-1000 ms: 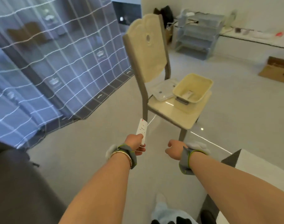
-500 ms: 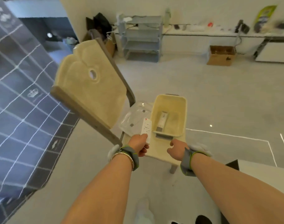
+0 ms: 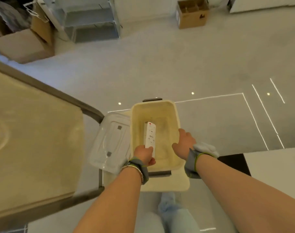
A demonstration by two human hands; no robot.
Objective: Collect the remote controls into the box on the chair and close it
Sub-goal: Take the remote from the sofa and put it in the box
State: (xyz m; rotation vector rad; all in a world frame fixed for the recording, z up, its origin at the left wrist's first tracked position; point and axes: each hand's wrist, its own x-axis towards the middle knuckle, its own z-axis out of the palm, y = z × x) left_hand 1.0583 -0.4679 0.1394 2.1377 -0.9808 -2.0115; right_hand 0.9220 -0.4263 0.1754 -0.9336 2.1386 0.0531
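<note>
Gripping remote [image 3: 150, 135] in L hand [image 3: 144, 154], over box [image 3: 176, 115].

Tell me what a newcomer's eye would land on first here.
First, the white remote with its red button, held by the left hand over the open cream box on the chair, while the right hand rests at the box's right rim. Next, the clear lid lying just left of the box, and the big cream chair back filling the left side.
</note>
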